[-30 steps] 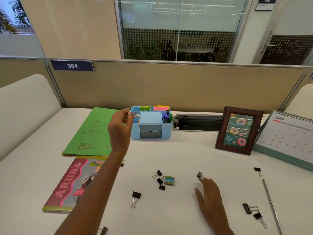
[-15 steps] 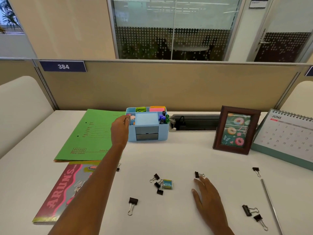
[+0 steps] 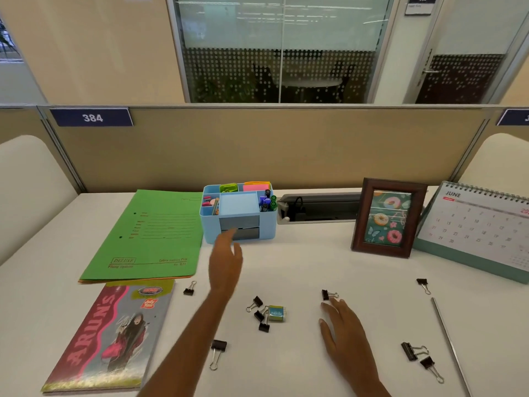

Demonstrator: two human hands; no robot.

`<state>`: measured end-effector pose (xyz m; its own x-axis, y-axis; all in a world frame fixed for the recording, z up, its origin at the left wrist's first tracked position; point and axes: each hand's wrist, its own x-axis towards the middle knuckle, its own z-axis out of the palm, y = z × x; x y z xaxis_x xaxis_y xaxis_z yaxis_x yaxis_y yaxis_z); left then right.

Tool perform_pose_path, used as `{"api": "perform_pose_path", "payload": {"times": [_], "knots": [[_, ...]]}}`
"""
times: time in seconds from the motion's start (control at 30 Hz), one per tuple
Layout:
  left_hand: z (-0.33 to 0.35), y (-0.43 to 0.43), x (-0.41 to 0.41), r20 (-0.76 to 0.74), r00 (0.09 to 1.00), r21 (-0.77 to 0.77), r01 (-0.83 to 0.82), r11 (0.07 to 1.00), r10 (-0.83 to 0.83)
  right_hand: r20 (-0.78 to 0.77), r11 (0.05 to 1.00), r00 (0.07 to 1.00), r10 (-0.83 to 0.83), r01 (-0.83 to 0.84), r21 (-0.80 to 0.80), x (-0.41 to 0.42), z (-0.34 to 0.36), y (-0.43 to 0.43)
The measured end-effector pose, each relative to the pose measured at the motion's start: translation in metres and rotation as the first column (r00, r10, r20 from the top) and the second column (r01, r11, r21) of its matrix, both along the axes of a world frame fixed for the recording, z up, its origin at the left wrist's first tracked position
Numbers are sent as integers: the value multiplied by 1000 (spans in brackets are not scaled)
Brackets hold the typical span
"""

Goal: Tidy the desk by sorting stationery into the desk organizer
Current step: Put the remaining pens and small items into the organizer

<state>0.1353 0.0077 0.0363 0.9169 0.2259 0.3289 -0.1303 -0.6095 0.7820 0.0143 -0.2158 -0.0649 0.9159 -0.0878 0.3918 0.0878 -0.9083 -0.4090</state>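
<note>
since your left hand has left the blue desk organizer at the back edge of the tabletop, fingers loose and empty, your flat right hand, holding nothing, lies just short of the next binder clip.

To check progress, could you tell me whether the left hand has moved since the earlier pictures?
Yes. The left hand has pulled back from the left compartment of the organizer toward the person, now open before its front.

White desk: green folder, magazine left; blue organizer far centre; photo frame, calendar far right; binder clips, eraser scattered near; metal rod right.
</note>
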Motion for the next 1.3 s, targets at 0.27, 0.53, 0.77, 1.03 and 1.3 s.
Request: {"api": "perform_pose_path", "payload": {"times": [0.27,0.53,0.77,1.03,1.3], "knots": [[-49,-70,-72,0,930,424,334,842,-368,110,993,988,-108,101,62,5,10,-34],[-72,-76,-80,-156,907,577,405,709,-391,17,827,826,-563,563,15,4,36,-114],[-83,-67,-87,28,868,598,382,704,-495,-86,748,750,-656,661,57,-5,35,-129],[-86,-67,-86,68,852,592,384,709,-518,176,855,850,-497,514,-66,7,42,-119],[-63,-77,-86,126,899,383,346,856,-420,335,989,940,-72,111,-101,22,70,-33]]}}
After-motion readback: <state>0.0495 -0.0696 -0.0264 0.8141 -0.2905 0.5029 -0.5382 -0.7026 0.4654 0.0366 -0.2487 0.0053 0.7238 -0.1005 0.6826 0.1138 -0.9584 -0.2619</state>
